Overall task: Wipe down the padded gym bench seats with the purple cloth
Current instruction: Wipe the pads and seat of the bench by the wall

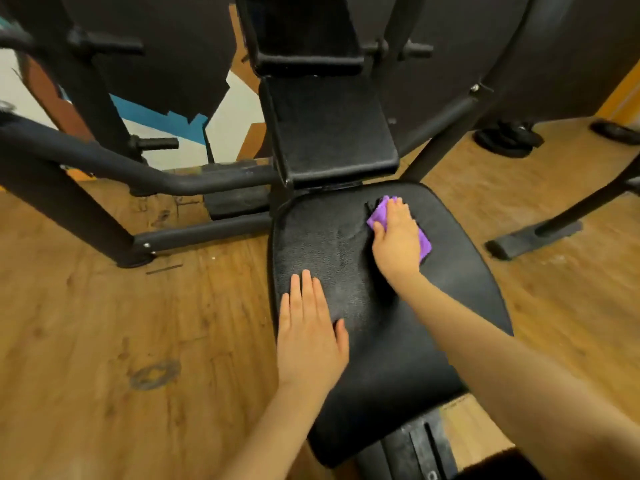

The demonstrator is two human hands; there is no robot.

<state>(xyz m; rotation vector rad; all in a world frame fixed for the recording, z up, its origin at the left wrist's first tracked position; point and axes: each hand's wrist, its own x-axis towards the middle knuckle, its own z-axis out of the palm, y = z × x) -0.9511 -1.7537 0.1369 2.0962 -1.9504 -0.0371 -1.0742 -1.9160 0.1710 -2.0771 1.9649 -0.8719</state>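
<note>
Left hand flat on seat; right hand presses cloth.

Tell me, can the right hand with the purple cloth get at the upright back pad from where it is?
Probably yes. The right hand presses the purple cloth on the seat pad near its far edge, just below the back pad, with nothing between them.

The surface is a black padded seat standing on a wooden floor. A purple cloth lies on its far right part under the flat right hand. The left hand rests flat at its left edge.
</note>
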